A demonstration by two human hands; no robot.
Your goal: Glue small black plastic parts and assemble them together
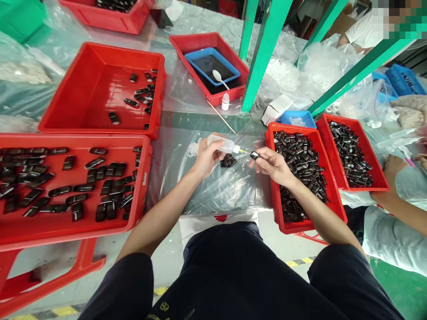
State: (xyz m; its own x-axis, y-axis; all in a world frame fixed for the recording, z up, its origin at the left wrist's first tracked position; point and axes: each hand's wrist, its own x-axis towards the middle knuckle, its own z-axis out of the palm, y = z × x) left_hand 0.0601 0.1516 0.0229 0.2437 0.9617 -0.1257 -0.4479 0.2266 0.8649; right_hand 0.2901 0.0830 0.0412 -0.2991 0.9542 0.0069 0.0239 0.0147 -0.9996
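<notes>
My left hand [207, 158] is closed round a translucent squeeze bottle [222, 143] with a thin yellow-green needle tip. The bottle lies nearly level, its tip pointing right. My right hand [271, 164] pinches a small glossy black plastic part [255, 155], with a pale spot on its upper face. The needle tip ends close to that part; whether they touch I cannot tell. Below and between my hands, a small cluster of black parts [228, 161] rests on the plastic-covered table. White bits [192, 149] lie just left of my left hand.
Red bins of black parts stand at left [144, 178] and right [282, 224]. Ahead, a red tray [213, 98] holds a blue tray and white spoon, near a small bottle [225, 102] and wooden stick [220, 116]. Green posts [263, 53] rise behind. A co-worker's arm [396, 191] is at right.
</notes>
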